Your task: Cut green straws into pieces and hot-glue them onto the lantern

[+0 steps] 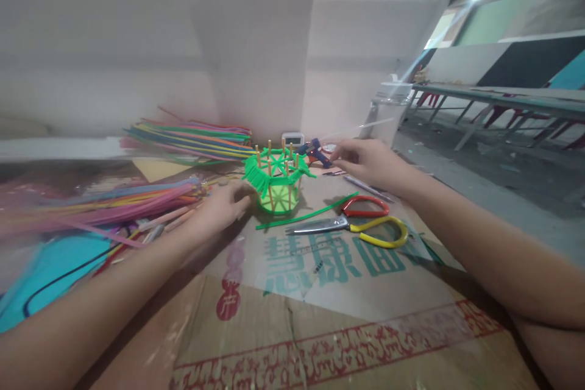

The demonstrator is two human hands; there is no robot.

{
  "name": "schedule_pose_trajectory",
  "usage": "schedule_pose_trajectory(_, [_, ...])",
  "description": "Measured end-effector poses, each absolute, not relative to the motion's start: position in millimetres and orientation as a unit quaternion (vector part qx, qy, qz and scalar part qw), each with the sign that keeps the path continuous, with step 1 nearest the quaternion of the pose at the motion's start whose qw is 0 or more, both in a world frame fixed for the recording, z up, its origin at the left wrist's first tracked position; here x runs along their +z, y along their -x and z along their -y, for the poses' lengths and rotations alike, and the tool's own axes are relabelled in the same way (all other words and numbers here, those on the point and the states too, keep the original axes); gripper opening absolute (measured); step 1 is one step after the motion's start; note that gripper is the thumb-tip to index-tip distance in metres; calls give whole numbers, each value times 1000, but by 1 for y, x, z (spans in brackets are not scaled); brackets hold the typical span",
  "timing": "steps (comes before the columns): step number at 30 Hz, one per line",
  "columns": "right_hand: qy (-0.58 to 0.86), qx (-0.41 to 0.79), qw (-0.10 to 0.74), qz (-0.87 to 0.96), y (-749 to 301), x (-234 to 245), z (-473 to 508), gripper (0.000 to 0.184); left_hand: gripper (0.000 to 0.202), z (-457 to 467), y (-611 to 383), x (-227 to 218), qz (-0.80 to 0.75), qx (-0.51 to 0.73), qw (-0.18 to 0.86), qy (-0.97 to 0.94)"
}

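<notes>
A small bright green pipe-cleaner basket (pixel 278 186) with upright wooden sticks stands on the cardboard. Just to its left is my left hand (pixel 233 200), fingers loosely curved and thumb apart; whether they touch the basket I cannot tell. My right hand (pixel 359 158) reaches to the grip end of a dark blue glue gun (pixel 315 151) behind the basket, fingers slightly apart and not closed round it. In front of the basket lies a loose green pipe cleaner (pixel 306 213). Scissors (pixel 347 223) with one red and one yellow handle rest beside it.
Bundles of coloured pipe cleaners (pixel 192 140) lie at the back left, with more in plastic (pixel 150 201) nearer. A small white digital device (pixel 293 139) stands by the wall. A pen (pixel 368 187) lies near my right hand. Long tables (pixel 503 97) stand beyond.
</notes>
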State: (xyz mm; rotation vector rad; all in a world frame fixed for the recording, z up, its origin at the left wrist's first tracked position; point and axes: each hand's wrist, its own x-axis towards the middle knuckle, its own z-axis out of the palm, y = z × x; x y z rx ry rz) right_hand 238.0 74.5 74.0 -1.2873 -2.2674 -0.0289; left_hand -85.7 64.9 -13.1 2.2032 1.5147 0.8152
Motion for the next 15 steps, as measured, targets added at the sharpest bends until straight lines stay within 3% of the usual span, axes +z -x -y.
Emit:
schedule_pose_trajectory(3, [477, 5, 197, 857, -240, 75, -74, 29, 32, -58, 92, 6, -539, 116, 189, -813])
schedule_pose_trajectory(5, [472, 5, 135, 871, -240, 74, -74, 32, 33, -49, 90, 12, -535, 73, 210, -815])
schedule_pose_trajectory(9, [435, 31, 72, 897, -235, 69, -66, 16, 26, -28, 77, 9, -516, 110, 137, -838])
schedule_pose_trajectory(15, [382, 1, 98, 919, -218, 49, -44, 20, 24, -7, 56, 8, -519, 176, 97, -831])
